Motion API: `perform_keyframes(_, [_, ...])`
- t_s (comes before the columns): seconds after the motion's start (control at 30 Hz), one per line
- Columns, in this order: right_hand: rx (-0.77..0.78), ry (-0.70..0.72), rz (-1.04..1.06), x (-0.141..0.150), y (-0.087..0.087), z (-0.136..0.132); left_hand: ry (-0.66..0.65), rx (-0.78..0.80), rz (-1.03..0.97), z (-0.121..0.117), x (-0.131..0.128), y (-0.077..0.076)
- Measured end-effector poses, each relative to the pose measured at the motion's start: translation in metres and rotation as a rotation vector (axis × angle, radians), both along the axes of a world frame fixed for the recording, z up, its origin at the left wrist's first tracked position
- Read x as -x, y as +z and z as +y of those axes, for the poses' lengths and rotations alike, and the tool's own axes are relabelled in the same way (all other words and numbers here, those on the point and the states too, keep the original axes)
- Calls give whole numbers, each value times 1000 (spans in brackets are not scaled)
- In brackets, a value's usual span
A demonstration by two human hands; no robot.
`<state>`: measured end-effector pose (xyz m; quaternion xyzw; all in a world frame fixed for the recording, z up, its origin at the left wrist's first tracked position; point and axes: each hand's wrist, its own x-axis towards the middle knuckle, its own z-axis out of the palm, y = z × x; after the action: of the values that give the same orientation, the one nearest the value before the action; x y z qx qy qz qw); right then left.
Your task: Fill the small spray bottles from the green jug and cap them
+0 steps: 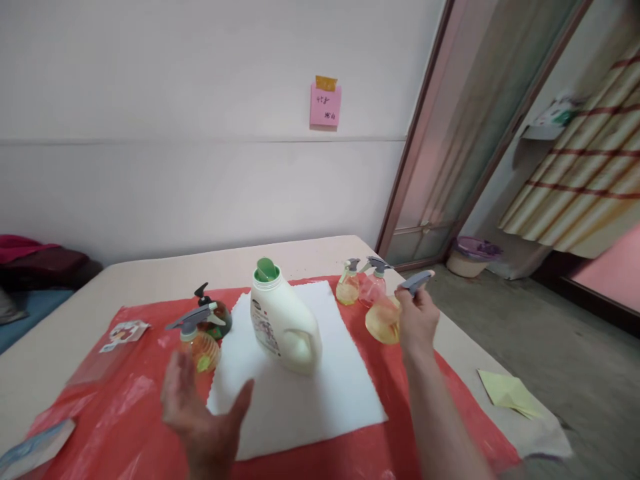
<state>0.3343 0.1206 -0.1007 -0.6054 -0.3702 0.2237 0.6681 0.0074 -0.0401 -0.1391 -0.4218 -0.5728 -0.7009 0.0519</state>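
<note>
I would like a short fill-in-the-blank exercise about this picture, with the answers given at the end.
1. The right hand grips a trigger spray bottle, while the left hand holds ____.
2. The spout in the mouth of the white jug is coloured ____.
3. The note taped to the wall is ____.
4. The plastic sheet spread on the table is ____.

Missing words: nothing; green; pink; red.

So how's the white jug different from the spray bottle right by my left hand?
The jug is much bigger than the spray bottle.
The jug is solid, creamy white; the spray bottle is see-through with an orange-yellow tint.
The jug has a green spout at its uncapped mouth, while the spray bottle wears a grey trigger top.
Both stand on the covered table.
</note>
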Motion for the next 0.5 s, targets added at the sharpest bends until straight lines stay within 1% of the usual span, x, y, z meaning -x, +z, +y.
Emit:
perform_keyframes(0.03, [-24,30,24,2,11,-10,-49,34,6,-7,-11,-4])
perform_keyframes(0.1, [-55,143,70,14,33,-34,-179,117,38,-24,-35,-14])
perform_keyframes(0.17, [-80,295,126,33,51,-61,-303,153,39,-41,-60,-26])
perform_keyframes(0.23, [-105,494,268,58,62,-89,-401,248,24,-53,-81,-34])
perform_keyframes(0.27, [-87,576,306,70,66,-103,-417,287,13,-58,-89,-37])
perform_keyframes(0.33, [-55,746,341,93,68,-129,-412,345,-23,-64,-96,-38])
perform_keyframes(0.37, [-53,795,344,102,68,-140,-392,344,-36,-66,-95,-37])
perform_keyframes(0.43, [-55,868,326,114,67,-155,-357,294,-55,-70,-88,-35])
perform_keyframes(0.5, [-74,932,311,119,68,-163,-378,227,-97,-72,-78,-31])
